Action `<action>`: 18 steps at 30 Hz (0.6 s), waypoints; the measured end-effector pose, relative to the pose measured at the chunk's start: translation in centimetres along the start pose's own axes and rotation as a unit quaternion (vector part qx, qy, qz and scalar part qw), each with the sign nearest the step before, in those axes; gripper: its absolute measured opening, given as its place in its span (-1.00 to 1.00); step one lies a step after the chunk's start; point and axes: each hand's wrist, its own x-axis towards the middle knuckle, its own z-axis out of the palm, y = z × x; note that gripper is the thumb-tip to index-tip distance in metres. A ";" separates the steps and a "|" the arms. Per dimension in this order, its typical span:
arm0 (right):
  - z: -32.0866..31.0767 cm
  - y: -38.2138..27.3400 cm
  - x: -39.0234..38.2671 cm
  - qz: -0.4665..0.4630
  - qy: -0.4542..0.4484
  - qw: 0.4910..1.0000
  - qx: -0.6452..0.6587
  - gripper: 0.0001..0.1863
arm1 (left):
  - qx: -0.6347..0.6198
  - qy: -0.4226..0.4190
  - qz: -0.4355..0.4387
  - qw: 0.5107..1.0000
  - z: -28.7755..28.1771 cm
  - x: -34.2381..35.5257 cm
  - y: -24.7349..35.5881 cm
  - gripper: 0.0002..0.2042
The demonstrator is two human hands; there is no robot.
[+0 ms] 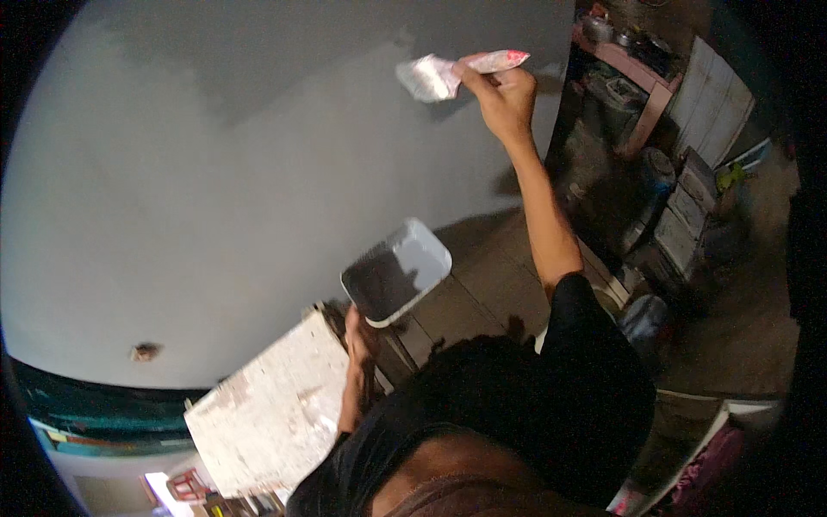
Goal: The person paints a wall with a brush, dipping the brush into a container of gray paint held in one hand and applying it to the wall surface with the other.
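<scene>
Grey wall (215, 172) fills most of the view; upper band darker, lower part lighter, small rough patch low on the left. Paint-spattered board (267, 414) leans at the lower left, just beside the person's left forearm. Wooden floor runs along the wall base. Cluttered shelf (629, 60) with pots sits top right, pale cabinets below it.

Flat rectangular tray (398, 271) with white rim sits raised above the floor, tilted, dark half and pale half on its face. Left hand (357, 332) is under its lower edge, grip clenched on what looks like the tray's underside handle; fingers mostly hidden.

Right hand (504, 90) is up high, grip clenched on the wide brush (439, 76) by its reddish handle; bristles touch the wall.
</scene>
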 end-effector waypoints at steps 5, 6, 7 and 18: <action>-1.8 -5.0 -7.7 0.093 -0.393 0.914 -0.030 -0.87 | 0.045 -0.012 -0.061 0.997 3.8 1.9 2.9 -0.33; -1.6 -5.3 -9.2 0.067 -0.425 0.902 -0.049 -0.86 | 0.058 -0.019 -0.044 0.997 4.0 2.0 2.9 -0.28; -1.4 -4.6 -10.7 0.057 -0.459 0.883 -0.080 -0.85 | 0.052 -0.015 -0.046 0.997 3.7 2.3 2.8 -0.28; -0.5 -1.4 -17.2 0.051 -0.535 0.821 -0.193 -0.80 | 0.008 -0.037 -0.106 0.994 4.2 3.8 2.0 -0.33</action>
